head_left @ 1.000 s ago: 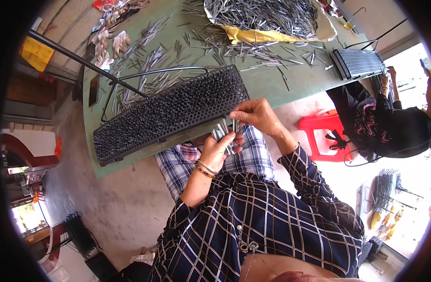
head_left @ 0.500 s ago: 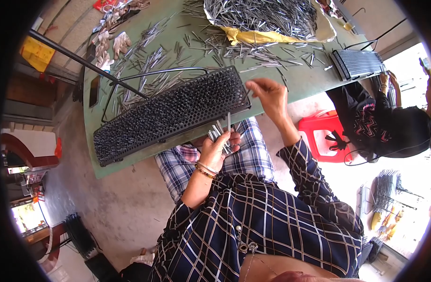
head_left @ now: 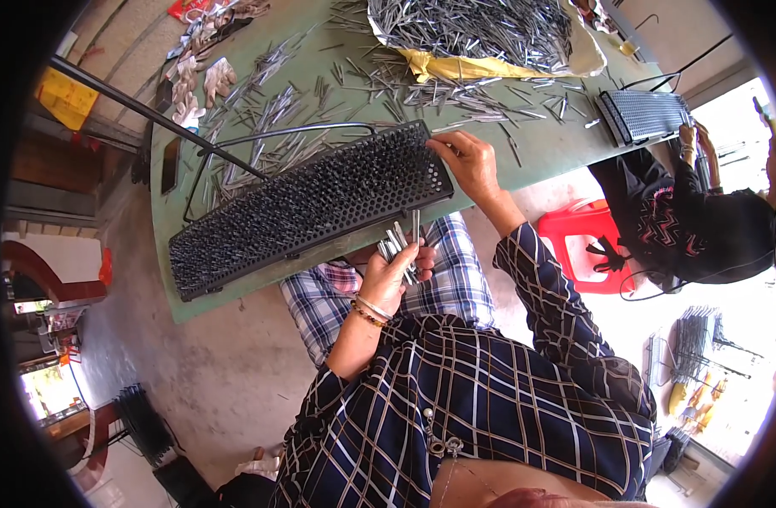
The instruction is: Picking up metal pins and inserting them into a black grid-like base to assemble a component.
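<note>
A long black perforated rack lies tilted along the table's near edge, most of its holes filled with thin metal pins. Bare holes show along its lower edge and at its right end. My left hand is closed round a bunch of slim metal rods, held just below the rack's right part. At the rack's upper right end is my right hand, thumb and forefinger pinched together against the perforated face. Whatever sits between those fingertips is too small to make out.
Loose metal rods are scattered over the green table. A large sack of rods stands at the back. Gloves and a phone lie at the left. On the right, a co-worker handles another rack near a red stool.
My right hand has moved left from beyond the rack's right end onto its perforated face. My left hand, with the rods, has shifted only slightly.
</note>
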Demonstrator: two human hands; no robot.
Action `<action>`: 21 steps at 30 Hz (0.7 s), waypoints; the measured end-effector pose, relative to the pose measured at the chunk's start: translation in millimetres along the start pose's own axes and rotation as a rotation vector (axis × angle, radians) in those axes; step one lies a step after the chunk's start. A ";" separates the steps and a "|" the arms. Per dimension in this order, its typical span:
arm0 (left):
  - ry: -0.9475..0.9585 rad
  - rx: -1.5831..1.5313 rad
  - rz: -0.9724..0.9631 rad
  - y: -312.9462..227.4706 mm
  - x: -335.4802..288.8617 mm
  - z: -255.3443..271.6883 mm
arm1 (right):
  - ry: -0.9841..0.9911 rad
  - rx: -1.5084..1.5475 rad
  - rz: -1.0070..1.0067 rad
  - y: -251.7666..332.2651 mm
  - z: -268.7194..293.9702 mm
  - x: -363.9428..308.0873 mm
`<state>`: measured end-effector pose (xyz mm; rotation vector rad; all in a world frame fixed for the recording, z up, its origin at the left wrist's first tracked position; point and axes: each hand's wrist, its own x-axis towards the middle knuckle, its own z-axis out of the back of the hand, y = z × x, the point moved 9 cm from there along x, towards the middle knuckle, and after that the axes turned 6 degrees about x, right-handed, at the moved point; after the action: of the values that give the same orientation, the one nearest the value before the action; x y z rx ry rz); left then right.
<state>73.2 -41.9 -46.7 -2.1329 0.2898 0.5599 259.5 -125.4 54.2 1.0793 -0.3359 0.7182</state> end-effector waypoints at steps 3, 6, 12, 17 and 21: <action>0.004 -0.004 -0.003 0.2 1.3 0.2 | 0.057 -0.171 0.174 10.7 -9.1 -1.7; -0.028 -0.013 -0.001 2.2 1.1 2.3 | 0.065 -0.148 0.114 6.4 -10.5 -3.2; -0.040 0.000 -0.047 0.2 0.3 7.5 | 0.002 -0.046 -0.024 11.6 -1.8 -10.8; -0.040 -0.029 -0.058 -4.9 2.8 3.5 | 0.548 0.484 -0.415 33.0 -37.4 -49.8; -0.050 -0.045 -0.070 -6.7 2.5 3.4 | 0.567 0.589 -0.648 21.8 -39.7 -65.3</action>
<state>77.1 -35.2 -44.8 -2.1603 0.1761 0.5829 193.5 -107.9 13.4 1.3727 0.7303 0.5050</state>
